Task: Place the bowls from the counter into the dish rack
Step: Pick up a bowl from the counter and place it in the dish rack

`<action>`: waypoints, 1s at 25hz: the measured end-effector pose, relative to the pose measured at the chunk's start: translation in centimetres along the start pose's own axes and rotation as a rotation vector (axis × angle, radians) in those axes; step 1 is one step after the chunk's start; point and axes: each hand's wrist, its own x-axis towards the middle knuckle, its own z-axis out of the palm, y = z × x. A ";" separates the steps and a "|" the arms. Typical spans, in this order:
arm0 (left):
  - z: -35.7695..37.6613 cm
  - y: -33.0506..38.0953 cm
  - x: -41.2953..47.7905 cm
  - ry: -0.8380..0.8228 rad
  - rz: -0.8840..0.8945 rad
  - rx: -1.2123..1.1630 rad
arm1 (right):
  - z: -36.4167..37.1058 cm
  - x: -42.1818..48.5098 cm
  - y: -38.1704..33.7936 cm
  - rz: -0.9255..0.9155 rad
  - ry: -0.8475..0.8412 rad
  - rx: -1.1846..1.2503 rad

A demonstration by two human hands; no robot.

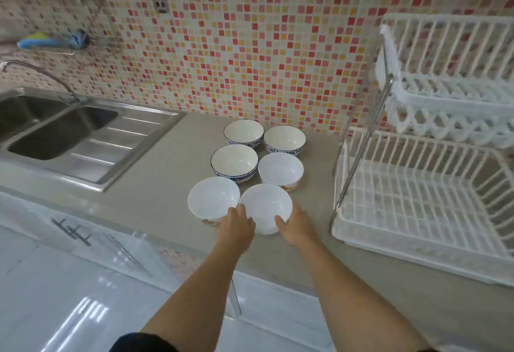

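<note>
Several white bowls stand in two columns on the beige counter. The nearest bowl (265, 207) is plain white; my left hand (236, 226) grips its left rim and my right hand (296, 226) grips its right rim, thumb on the inside. A second plain bowl (212, 197) touches it on the left. Behind are a white bowl (280, 169) and three blue-rimmed bowls (234, 160), (243, 131), (284, 139). The white two-tier dish rack (417, 212) stands to the right, both tiers bare.
A steel double sink (55, 131) with drainboard and tap (36, 73) lies at the left. A mosaic-tiled wall (250, 45) backs the counter. A blue and yellow item (41, 41) rests on a ledge. White cabinet fronts (83, 282) run below the counter edge.
</note>
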 end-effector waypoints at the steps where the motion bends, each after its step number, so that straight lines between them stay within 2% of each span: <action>1: 0.4 -0.1 0.5 -0.024 0.019 0.019 | 0.9 0.5 0.1 0.043 -0.002 0.075; 5: 2.2 -0.3 1.4 -0.007 -0.034 -0.258 | 3.0 1.3 0.6 0.156 -0.071 0.268; 8: 2.0 0.2 1.7 0.013 -0.035 -0.354 | 1.6 0.6 0.2 0.146 0.010 0.282; 11: -0.9 0.6 2.5 0.078 -0.043 -0.472 | -1.4 -0.1 -0.5 -0.020 0.071 0.158; 14: -5.7 1.5 3.0 0.109 0.078 -0.717 | -4.7 -0.9 -3.0 -0.264 0.232 0.108; 17: -11.8 3.8 3.6 0.256 0.225 -0.991 | -8.6 -1.3 -7.9 -0.454 0.421 0.173; 21: -20.3 7.9 3.2 0.377 0.327 -1.261 | -15.0 -4.9 -15.3 -0.717 0.547 0.361; 25: -25.8 12.4 1.5 0.455 0.506 -1.335 | -21.8 -8.1 -18.9 -0.901 0.646 0.389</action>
